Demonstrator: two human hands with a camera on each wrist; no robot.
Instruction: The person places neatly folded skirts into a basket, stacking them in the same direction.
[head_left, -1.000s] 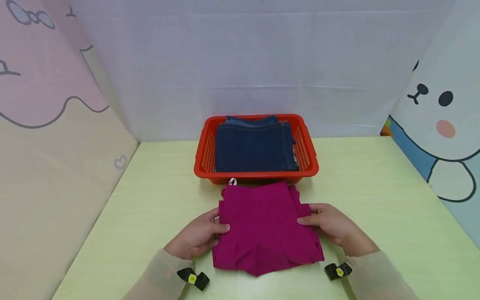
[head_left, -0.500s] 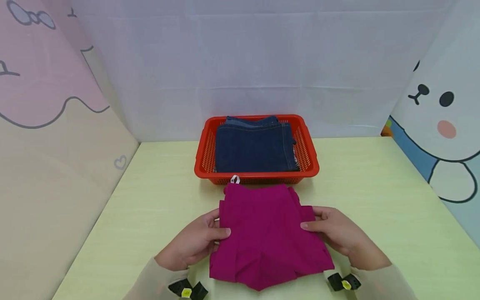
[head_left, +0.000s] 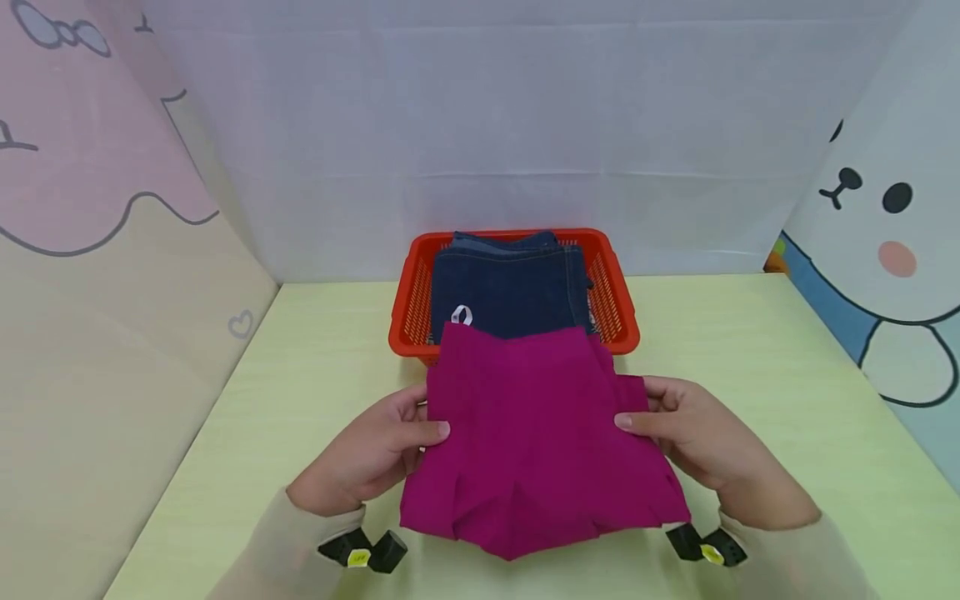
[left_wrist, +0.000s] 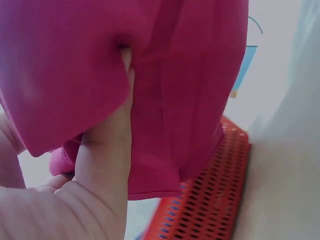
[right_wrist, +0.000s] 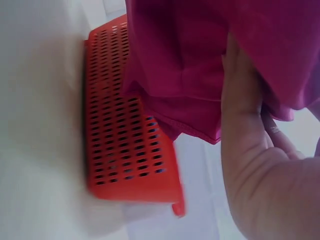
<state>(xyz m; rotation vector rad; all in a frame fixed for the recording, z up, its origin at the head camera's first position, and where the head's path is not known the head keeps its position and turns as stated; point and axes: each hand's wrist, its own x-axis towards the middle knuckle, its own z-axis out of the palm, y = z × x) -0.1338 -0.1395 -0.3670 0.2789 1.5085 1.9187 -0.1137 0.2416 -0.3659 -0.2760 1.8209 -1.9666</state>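
Note:
A folded magenta garment [head_left: 536, 425], pleated toward its lower edge, is held up off the table between both hands. A white loop [head_left: 462, 315] sticks up at its top left corner. My left hand [head_left: 375, 450] grips its left side, thumb on top and fingers underneath. On the right side my right hand [head_left: 701, 437] does the same. Each wrist view shows fingers under the cloth, their tips partly hidden by it. In the head view the garment's top overlaps the front rim of a red basket [head_left: 405, 317] and part of the folded dark blue jeans [head_left: 510, 287] inside.
The basket stands on a pale yellow-green table [head_left: 322, 358], near the white back wall [head_left: 495, 125]. Cartoon-printed walls flank the table left and right. Another patterned cloth edge shows slightly beneath the jeans.
Both hands first draw the garment slightly nearer, then raise it and carry it forward. Its top edge now covers the basket's front rim. The basket and jeans stay put.

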